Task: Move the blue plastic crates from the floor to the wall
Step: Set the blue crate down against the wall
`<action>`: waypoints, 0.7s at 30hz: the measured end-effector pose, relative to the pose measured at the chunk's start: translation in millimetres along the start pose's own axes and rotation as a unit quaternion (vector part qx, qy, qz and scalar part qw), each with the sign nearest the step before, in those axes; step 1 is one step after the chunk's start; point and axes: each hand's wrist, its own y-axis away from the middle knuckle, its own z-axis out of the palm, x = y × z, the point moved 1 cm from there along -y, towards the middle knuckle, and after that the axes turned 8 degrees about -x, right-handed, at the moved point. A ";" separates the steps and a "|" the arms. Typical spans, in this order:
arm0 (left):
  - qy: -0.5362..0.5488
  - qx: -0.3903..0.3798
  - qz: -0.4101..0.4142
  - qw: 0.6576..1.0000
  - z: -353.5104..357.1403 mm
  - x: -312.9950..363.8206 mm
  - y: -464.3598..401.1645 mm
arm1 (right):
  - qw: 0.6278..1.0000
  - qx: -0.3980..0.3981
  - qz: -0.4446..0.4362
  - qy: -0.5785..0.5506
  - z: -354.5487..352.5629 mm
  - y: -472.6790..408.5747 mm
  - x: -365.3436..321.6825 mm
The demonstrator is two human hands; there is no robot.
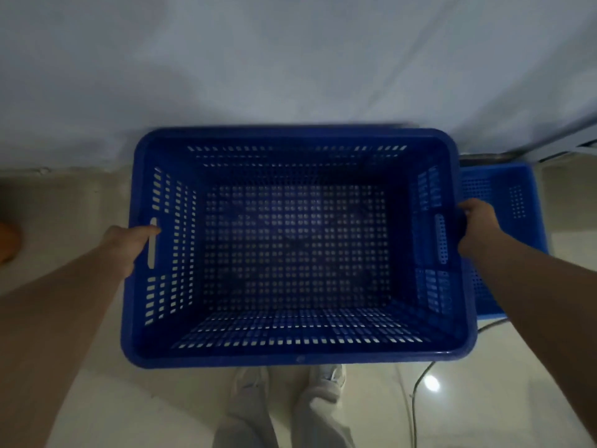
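At the far left edge of the view, a blurred orange object (pixel 8 242) sits on the pale glossy tiled floor (pixel 129 399); its nature cannot be determined. The left hand (pixel 129 245) is closed on the left short wall of a large dark blue perforated plastic crate (pixel 294 247), thumb tip lying at the slotted handle opening. The crate is open side up and empty, its far long rim close against the grey-white wall (pixel 290 59). Whether its base rests on the floor cannot be determined. Below the near rim, two white shoes (pixel 287 388) and light grey trouser legs (pixel 281 421) are visible. The right hand (pixel 476 229) is wrapped over the right short rim beside the handle slot. Just beside that rim, a second, lighter blue perforated plastic crate (pixel 504 202) lies on the floor near the wall. A thin cable (pixel 415 399) runs across the floor toward the lower right corner.
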 end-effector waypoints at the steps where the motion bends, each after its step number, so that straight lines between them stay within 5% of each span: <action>1: 0.009 -0.006 -0.002 1.000 1.8 0.6 0.8 | 1.000 -0.004 -0.008 0.012 -0.7 0.6 -3.5; 8: 0.016 -0.003 0.037 0.999 10.0 1.0 14.2 | 0.999 -0.048 -0.021 0.013 0.2 15.9 -18.8; 12: -0.153 -0.010 0.148 0.977 19.4 31.1 40.5 | 0.994 -0.043 -0.034 0.093 24.4 44.2 -20.4; 14: -0.311 -0.014 0.223 0.924 23.5 41.6 67.1 | 0.988 -0.072 -0.057 0.128 43.8 71.6 -10.9; 18: -0.545 -0.034 0.343 0.765 33.7 62.6 134.2 | 0.962 -0.113 -0.130 0.213 62.4 137.8 1.2; 21: -0.561 -0.057 0.392 0.727 28.2 83.9 196.2 | 0.949 -0.121 -0.164 0.242 57.0 192.9 -0.8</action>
